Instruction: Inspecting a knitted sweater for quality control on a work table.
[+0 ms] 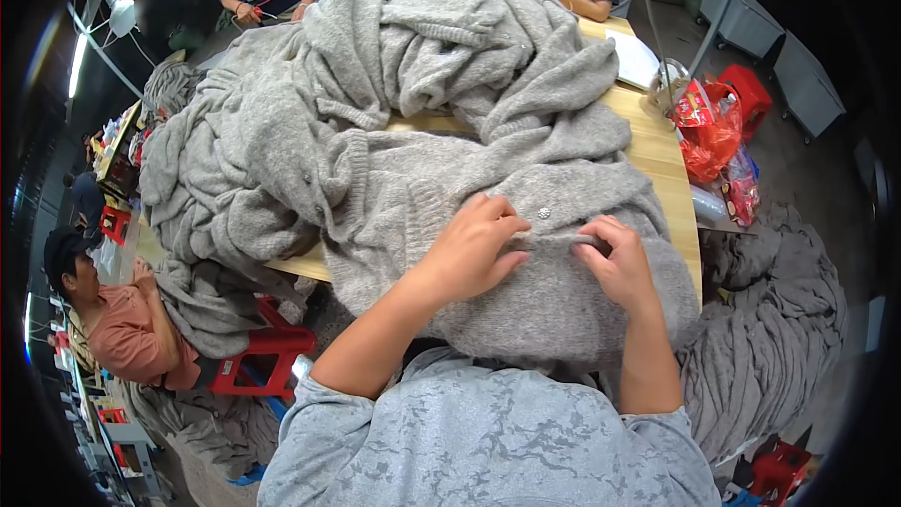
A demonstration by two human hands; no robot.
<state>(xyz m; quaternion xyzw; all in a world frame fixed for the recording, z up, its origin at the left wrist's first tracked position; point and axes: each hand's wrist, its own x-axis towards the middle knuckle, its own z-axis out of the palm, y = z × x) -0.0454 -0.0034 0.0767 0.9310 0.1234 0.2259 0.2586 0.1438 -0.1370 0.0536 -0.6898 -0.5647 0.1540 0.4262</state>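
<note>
A grey knitted cardigan [563, 310] lies spread over the near table edge, with a ribbed band and a small shiny round button [543, 213] on it. My left hand [481, 249] rests on the cloth left of the button, its fingers bent and its thumb apart from them. To the right of the button, my right hand [615, 261] pinches a fold of the cardigan's edge between thumb and fingers. The fold runs from one hand to the other. Some of the right fingertips are tucked into the cloth.
Heaped grey knitwear [272, 131] covers much of the wooden table [662, 160]. More hangs at the right [779, 319]. Co-workers sit at the left [131, 329] and far side. A red stool [267, 352], red plastic bags [709, 131] and grey bins [798, 84] surround the table.
</note>
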